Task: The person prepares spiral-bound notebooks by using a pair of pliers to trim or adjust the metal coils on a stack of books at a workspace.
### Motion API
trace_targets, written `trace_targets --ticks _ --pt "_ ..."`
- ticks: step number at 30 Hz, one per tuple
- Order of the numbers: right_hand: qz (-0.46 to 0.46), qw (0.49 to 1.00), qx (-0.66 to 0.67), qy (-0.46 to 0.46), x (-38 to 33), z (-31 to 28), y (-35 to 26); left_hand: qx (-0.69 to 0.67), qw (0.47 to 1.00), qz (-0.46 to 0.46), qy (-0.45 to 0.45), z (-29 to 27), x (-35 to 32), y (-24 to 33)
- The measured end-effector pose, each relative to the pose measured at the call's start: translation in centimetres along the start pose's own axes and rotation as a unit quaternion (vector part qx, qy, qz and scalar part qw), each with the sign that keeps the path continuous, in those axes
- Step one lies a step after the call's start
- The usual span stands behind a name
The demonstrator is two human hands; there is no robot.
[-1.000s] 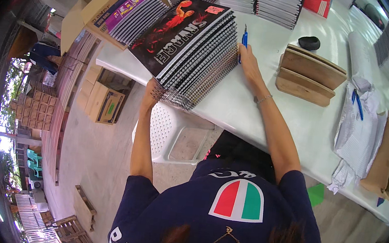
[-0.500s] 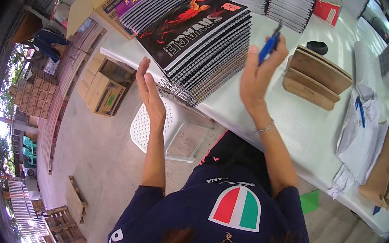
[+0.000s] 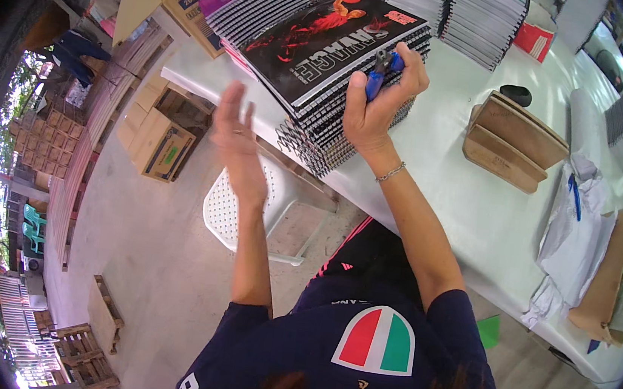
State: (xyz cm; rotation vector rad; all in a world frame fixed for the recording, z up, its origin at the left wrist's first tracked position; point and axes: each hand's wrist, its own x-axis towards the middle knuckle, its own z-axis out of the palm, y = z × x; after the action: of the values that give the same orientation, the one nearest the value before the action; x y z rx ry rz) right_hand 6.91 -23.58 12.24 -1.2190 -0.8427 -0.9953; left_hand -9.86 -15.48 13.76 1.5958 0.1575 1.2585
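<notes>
A tall stack of spiral-bound notebooks (image 3: 327, 48) stands at the near left corner of the white table, the top one with a black cover and a red lobster picture. My right hand (image 3: 382, 115) is closed around small blue-handled pliers (image 3: 376, 82), held over the bound right edge of the stack. The fingers hide part of the handles, and the jaws point away from me over the top cover. My left hand (image 3: 241, 145), slightly blurred, is raised beside the stack's near left corner. Its fingers are stretched out and nothing is in them.
A wooden stand (image 3: 516, 144) and a black ring-shaped item (image 3: 516, 94) sit to the right on the table (image 3: 434, 185). More spiral-bound stacks (image 3: 481, 22) line the back. An open carton (image 3: 172, 1) is at the far left; a white plastic stool (image 3: 230, 209) stands below the table edge.
My right hand has moved left with the pliers, from beside the stack to over its bound edge. The pliers have turned in my grip. My left hand stays open and has shifted slightly.
</notes>
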Motion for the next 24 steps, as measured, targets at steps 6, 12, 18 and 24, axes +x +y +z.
trace_targets --ticks 6,12,18,24 --pt "0.017 0.998 -0.038 -0.044 0.7 0.7 -0.4 0.095 0.995 0.02 -0.029 2.6 -2.0 0.0" --pt "0.055 0.989 0.025 -0.132 4.2 -1.8 -2.1 0.041 0.999 -0.007 0.031 3.3 -1.6 1.1" --pt "0.105 0.929 0.014 -0.356 6.1 -7.6 -5.4 0.018 0.998 -0.026 0.056 3.3 -1.0 1.5" --pt "-0.041 0.907 -0.151 -0.39 5.7 -8.5 -6.3 0.003 0.995 -0.039 0.096 4.0 -0.7 1.5"
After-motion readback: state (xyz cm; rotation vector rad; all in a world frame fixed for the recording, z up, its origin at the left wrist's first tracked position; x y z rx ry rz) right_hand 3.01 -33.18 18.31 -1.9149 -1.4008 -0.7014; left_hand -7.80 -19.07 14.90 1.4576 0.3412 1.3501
